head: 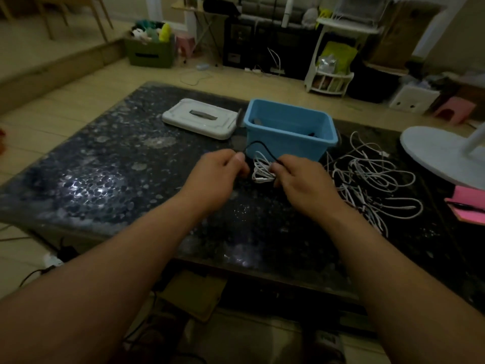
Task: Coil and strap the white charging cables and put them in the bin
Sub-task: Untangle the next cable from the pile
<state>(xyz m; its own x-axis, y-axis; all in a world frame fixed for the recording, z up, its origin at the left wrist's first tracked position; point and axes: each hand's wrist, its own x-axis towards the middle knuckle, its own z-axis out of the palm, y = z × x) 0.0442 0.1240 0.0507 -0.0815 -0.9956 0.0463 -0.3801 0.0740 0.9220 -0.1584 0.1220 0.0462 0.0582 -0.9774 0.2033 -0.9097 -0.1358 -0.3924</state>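
Counting from the head view: one blue bin (296,145), one white lid (199,118) lying flat just left of it, one coiled white cable bundle (262,170), and one tangled heap of loose white cables (372,179) to the right, too knotted up to count strand by strand. Something dark sits inside the bin, can't tell what.

Two hands, both in front of the bin. The left hand (217,172) has its fingers curled and pinches one end of a thin black strap (258,144). The strap arcs over to the right hand (299,179), which grips the coiled bundle in curled fingers, right in front of the bin's front wall.

The table (105,174) is dark, glossy and speckled. A white round fan base (441,153) and a pink notebook (467,206) sit at its right edge. Behind it there's tan flooring, a green box of toys (151,52) and a pink stool (455,110).
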